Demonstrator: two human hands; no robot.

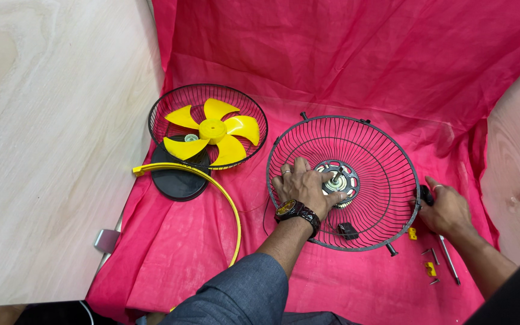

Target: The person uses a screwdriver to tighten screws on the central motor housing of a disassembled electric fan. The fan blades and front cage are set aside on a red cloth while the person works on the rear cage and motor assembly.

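A black wire fan guard (380, 162) lies dish-up on the pink cloth, with the motor hub and shaft (336, 179) at its centre. My left hand (302, 186), wearing a watch and a ring, rests flat inside the guard just left of the hub. My right hand (446, 207) is at the guard's right rim, fingers closed around a small black part (427, 194) there. A second black guard (208, 126) at the left holds the yellow fan blade (213, 131).
A yellow rim band (224, 192) curves across the cloth beside a black round base (177, 180). A screwdriver (449, 259), screws and small yellow clips (430, 268) lie at the right. Pink cloth (362, 60) covers the space between light wooden walls.
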